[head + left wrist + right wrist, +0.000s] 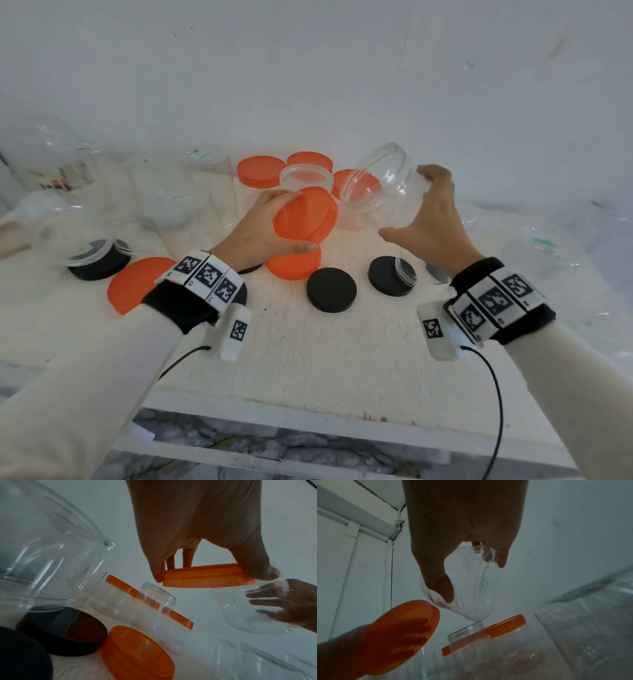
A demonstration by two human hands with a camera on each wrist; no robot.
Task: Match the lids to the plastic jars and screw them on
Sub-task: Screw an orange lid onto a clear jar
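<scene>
Nearest, flat round black lids [331,290] are lying on the white table [308,359]. Beyond, the left hand [260,228] is gripping a round orange plastic lid [306,214], tilted, just beside the clear plastic jar [383,181] the right hand [430,219] is grasping aloft.

Clear jars [61,164] at far left blurred, black lid [20,655] cut by frame edge

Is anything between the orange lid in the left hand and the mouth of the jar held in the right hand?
Nothing visible. The left hand holds the orange lid tilted, the right hand holds the jar off the table with its open mouth turned toward the lid. Only a small open gap separates them.
</scene>
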